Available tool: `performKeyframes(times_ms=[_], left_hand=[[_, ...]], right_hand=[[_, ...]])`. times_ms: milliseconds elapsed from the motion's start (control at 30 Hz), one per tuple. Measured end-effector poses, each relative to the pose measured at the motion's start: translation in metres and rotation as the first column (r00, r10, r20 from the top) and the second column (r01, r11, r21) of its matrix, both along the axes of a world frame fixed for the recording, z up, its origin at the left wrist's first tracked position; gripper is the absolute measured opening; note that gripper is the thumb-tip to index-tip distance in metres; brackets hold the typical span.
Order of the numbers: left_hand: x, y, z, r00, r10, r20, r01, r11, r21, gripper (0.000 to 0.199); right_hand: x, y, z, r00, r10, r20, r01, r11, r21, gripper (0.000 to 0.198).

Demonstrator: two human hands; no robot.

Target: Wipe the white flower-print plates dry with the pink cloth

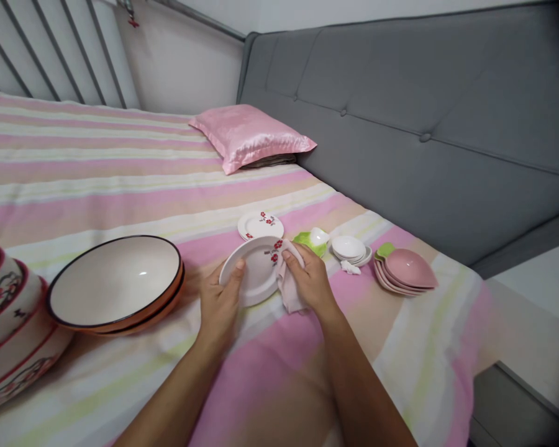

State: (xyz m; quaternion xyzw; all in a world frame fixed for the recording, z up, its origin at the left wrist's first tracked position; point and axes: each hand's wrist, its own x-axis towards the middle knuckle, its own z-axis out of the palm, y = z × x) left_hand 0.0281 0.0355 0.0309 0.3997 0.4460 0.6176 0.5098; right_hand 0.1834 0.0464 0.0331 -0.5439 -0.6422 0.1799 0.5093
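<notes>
A white plate (254,276) with red flowers is tilted up in front of me, above the bed. My left hand (221,301) grips its left rim, thumb on the inner face. On the right rim, my right hand (310,279) pinches a pale pink cloth (289,288) against the plate, and part of the cloth hangs down below. Just behind lies another white plate (254,225) with red flowers, flat on the sheet. To the right of it sits a green leaf-shaped dish (314,241) with a white inside, partly hidden by my right hand.
Large white bowls (116,282) with dark rims and patterned bowls (13,329) are stacked at left. Small white dishes (348,247) and pink dishes (409,270) stand at right. A pink pillow (254,133) lies by the grey headboard (400,93). The striped bed (97,167) ends at right.
</notes>
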Motion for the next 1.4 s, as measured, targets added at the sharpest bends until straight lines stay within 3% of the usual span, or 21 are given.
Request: performKeyframes(times_ms=[200, 433, 633, 933, 1067, 1167, 1267, 1333, 1400], left_hand=[[-0.002, 0.002, -0.002, 0.99, 0.053, 0.133, -0.059, 0.997, 0.047, 0.029], [-0.002, 0.001, 0.006, 0.968, 0.118, 0.222, -0.139, 0.987, 0.083, 0.026], [-0.001, 0.0, 0.014, 0.962, 0.151, 0.226, -0.18, 0.977, 0.115, 0.023], [-0.004, 0.001, 0.014, 0.959, 0.219, 0.18, -0.241, 0.964, 0.111, 0.023], [-0.006, 0.0, 0.017, 0.949, 0.307, 0.072, -0.314, 0.944, 0.105, 0.027], [-0.007, -0.001, 0.017, 0.925, 0.376, -0.056, -0.365, 0.92, 0.14, 0.029], [-0.01, -0.002, 0.013, 0.903, 0.397, -0.164, -0.347, 0.899, 0.265, 0.026], [-0.011, -0.003, 0.009, 0.889, 0.388, -0.242, -0.274, 0.876, 0.398, 0.024], [-0.012, -0.002, 0.006, 0.872, 0.359, -0.334, -0.133, 0.828, 0.545, 0.023]], right_hand=[[0.0, -0.002, -0.003, 0.983, 0.065, -0.171, -0.091, 0.985, -0.148, 0.029], [0.001, -0.002, -0.01, 0.939, 0.167, -0.301, -0.258, 0.921, -0.293, 0.032], [0.0, -0.005, -0.011, 0.945, 0.232, -0.231, -0.313, 0.851, -0.423, 0.037], [-0.009, -0.011, -0.003, 0.88, 0.474, 0.035, -0.383, 0.751, -0.537, 0.037], [-0.004, -0.011, -0.003, 0.864, 0.503, 0.027, -0.394, 0.709, -0.584, 0.03], [0.0, -0.01, -0.008, 0.904, 0.406, -0.135, -0.391, 0.658, -0.643, 0.025], [0.002, -0.008, -0.01, 0.886, 0.142, -0.442, -0.417, 0.661, -0.624, 0.031], [0.001, -0.007, -0.006, 0.762, -0.003, -0.647, -0.479, 0.67, -0.568, 0.038], [0.0, -0.006, 0.0, 0.586, -0.04, -0.809, -0.609, 0.637, -0.472, 0.047]])
